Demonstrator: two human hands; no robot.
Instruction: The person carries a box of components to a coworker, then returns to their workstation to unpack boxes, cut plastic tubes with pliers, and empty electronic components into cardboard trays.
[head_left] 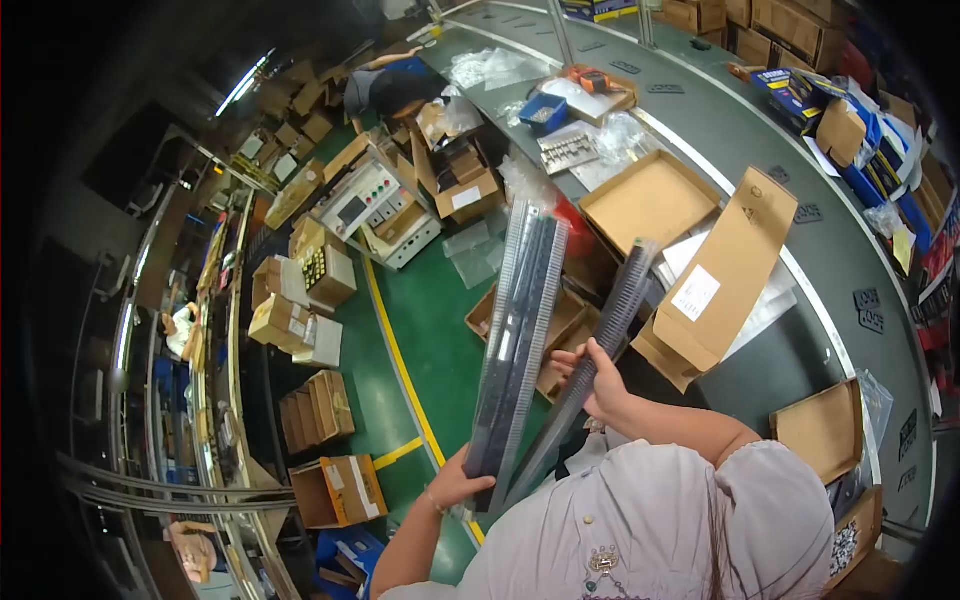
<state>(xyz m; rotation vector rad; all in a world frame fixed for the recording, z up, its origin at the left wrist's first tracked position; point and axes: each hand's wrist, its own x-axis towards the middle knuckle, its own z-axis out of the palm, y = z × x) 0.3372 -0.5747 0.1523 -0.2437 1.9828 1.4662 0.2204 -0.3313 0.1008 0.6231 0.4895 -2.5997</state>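
My left hand is closed around the lower end of a bundle of long, dark ribbed strips, which look wrapped in clear plastic. The bundle slants upward, away from my body. A separate, narrower long ribbed strip lies against my right hand, whose thumb presses along it while the other fingers curl behind. The lower end of this strip comes close to the bundle near my left hand. Behind the strips, an open cardboard box is partly hidden.
An open cardboard tray and a tall carton stand on the dark conveyor bench to the right. A blue bin sits farther up. A control machine and several cartons stand on the green floor. Another person bends at the far end.
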